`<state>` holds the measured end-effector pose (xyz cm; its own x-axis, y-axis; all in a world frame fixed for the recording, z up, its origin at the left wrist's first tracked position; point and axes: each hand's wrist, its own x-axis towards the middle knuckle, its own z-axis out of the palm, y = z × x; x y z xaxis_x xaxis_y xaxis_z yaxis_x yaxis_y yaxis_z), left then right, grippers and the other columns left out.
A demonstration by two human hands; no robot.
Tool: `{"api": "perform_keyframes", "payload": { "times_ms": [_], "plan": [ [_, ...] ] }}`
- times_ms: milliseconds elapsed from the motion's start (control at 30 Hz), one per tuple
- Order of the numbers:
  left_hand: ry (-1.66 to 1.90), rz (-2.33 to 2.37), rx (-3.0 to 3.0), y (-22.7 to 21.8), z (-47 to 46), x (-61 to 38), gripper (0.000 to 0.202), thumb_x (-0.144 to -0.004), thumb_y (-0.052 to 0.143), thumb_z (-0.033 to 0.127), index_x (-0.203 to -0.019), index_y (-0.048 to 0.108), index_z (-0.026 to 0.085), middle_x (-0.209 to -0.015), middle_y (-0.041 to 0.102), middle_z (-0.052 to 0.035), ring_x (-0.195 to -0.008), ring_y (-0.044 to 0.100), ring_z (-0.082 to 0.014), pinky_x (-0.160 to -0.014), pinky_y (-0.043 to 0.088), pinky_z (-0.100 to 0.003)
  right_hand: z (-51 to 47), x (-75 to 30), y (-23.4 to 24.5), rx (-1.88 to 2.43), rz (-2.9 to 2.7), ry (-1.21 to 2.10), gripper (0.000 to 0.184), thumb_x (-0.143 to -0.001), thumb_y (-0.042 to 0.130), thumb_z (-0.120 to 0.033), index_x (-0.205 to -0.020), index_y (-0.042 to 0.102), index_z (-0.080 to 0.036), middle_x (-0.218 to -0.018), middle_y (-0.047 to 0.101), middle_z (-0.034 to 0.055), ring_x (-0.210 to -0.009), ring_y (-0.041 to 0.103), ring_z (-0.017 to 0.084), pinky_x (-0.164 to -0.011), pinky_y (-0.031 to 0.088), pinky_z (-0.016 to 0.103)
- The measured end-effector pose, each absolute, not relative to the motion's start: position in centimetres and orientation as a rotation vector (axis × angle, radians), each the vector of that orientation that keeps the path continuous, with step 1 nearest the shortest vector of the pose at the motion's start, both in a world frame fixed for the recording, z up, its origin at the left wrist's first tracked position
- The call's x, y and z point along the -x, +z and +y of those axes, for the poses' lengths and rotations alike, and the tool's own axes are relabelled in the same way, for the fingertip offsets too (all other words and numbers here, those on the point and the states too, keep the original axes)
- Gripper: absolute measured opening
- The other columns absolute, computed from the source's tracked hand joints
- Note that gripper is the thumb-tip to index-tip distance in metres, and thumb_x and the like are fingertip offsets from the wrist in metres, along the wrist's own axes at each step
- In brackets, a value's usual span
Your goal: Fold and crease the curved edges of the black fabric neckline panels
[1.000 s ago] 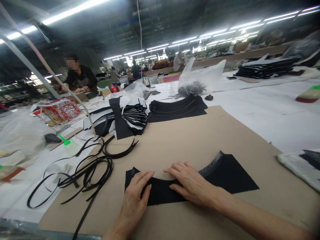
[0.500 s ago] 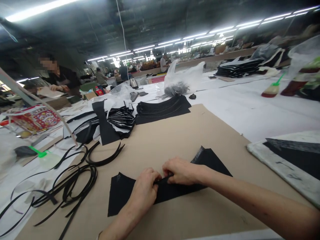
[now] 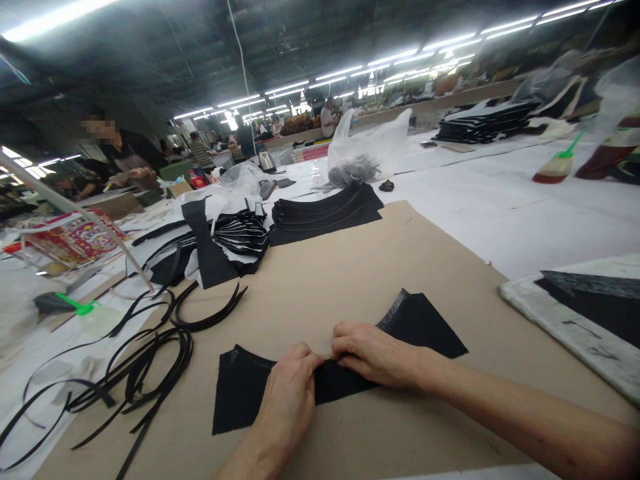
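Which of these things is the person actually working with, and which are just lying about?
Part of the job:
black piece, left hand and right hand at its curved edge
tan board beneath it
probably the similar stacked black pieces
perhaps the black strips

Seemingly just lying about:
white plastic bag
red patterned container
kettle

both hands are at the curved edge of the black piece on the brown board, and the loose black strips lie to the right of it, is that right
Not quite: the head view shows the loose black strips to the left of the black piece. Both hands are at its curved edge on the brown board.
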<state>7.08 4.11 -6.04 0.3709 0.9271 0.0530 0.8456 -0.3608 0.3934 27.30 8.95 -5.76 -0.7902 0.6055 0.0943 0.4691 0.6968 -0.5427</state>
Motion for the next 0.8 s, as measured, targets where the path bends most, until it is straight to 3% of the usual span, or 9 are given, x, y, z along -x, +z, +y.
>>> {"api": "perform_keyframes", "payload": {
  "times_ms": [100,200,300,433,600,800],
  "plan": [
    [0.514,1.544,-2.684,-8.2,2.2,-6.8,0.043,-0.083,0.036,0.001,-0.108,0.066,0.015,-0.094,0.068,-0.0067,-0.087,0.063,-0.0192,-0.078,0.054,-0.031,8.6,-27.6,-6.1,0.747,-2.685,0.595,0.018,-0.092,0.047,-0.010,-0.084,0.063,-0.015,-0.089,0.059,0.0060,-0.087,0.054,0.016,-0.080,0.044,0.026],
    [0.731,1.468,-3.017,-10.1,0.7,-6.1,0.054,-0.076,0.035,-0.001,-0.124,0.056,0.007,-0.117,0.065,-0.0122,-0.109,0.059,-0.0222,-0.088,0.053,-0.032,8.3,-27.8,-6.7,0.687,-2.744,0.394,0.021,-0.096,0.042,-0.013,-0.087,0.062,-0.015,-0.089,0.058,0.0073,-0.087,0.052,0.018,-0.082,0.043,0.030],
    [0.714,1.394,-3.116,-10.5,0.4,-4.8,0.056,-0.074,0.036,0.001,-0.127,0.053,0.008,-0.126,0.062,-0.0099,-0.118,0.055,-0.0208,-0.093,0.050,-0.032,8.0,-27.7,-7.0,0.692,-2.785,0.271,0.020,-0.096,0.041,-0.014,-0.090,0.060,-0.015,-0.091,0.058,0.0074,-0.088,0.051,0.019,-0.082,0.042,0.032],
    [0.623,1.293,-3.020,-9.5,0.7,-3.3,0.051,-0.083,0.038,0.004,-0.132,0.047,0.013,-0.125,0.063,-0.0057,-0.116,0.056,-0.0169,-0.100,0.046,-0.035,7.0,-27.5,-6.6,0.742,-2.793,0.275,0.018,-0.095,0.041,-0.013,-0.096,0.059,-0.016,-0.092,0.057,0.0061,-0.087,0.051,0.019,-0.082,0.042,0.032],
    [0.691,1.509,-2.529,-8.1,0.9,-4.7,0.035,-0.088,0.053,0.016,-0.122,0.056,0.024,-0.107,0.066,-0.0033,-0.100,0.060,-0.0185,-0.090,0.050,-0.037,5.7,-27.4,-5.8,0.951,-2.668,0.470,0.020,-0.087,0.058,-0.018,-0.107,0.055,-0.018,-0.101,0.057,0.0057,-0.095,0.052,0.020,-0.087,0.041,0.034],
    [0.527,1.512,-2.158,-5.9,2.8,-8.4,0.041,-0.072,0.052,0.000,-0.102,0.065,0.025,-0.097,0.063,-0.0012,-0.098,0.057,-0.0182,-0.089,0.046,-0.033,6.5,-27.8,-5.2,1.035,-2.662,0.641,0.017,-0.081,0.062,-0.019,-0.098,0.056,-0.018,-0.099,0.060,0.0044,-0.093,0.055,0.020,-0.084,0.040,0.033]
  ]
}}
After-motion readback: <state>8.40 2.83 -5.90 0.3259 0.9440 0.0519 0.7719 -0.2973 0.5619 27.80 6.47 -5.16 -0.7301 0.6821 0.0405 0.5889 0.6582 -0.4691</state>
